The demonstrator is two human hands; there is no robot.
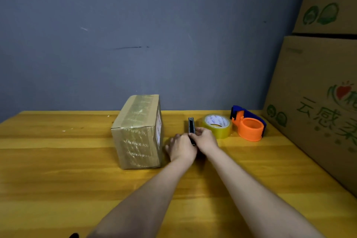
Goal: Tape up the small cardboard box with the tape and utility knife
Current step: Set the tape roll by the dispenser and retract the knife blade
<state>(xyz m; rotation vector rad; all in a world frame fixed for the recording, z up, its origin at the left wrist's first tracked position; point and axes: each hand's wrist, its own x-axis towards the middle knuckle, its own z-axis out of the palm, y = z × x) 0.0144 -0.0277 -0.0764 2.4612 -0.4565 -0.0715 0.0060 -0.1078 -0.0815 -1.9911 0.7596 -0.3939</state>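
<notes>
Both hands hold the knife (pixel 191 128) over the table (pixel 58 170); left hand (pixel 181 148) and right hand (pixel 205 138) fingers curl round it; the box (pixel 138 133) sits just left; the tape (pixel 217 125) lies just right.

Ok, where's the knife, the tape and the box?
knife (pixel 191 124), head view, ridged upper end above the hands
tape (pixel 217 126), head view, roll's top face
box (pixel 138 137), head view, taped front face

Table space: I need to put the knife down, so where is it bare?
Bare wood lies left of the small cardboard box and along the near table edge. It is crowded right of both hands, around the tape roll and orange dispenser.
</notes>
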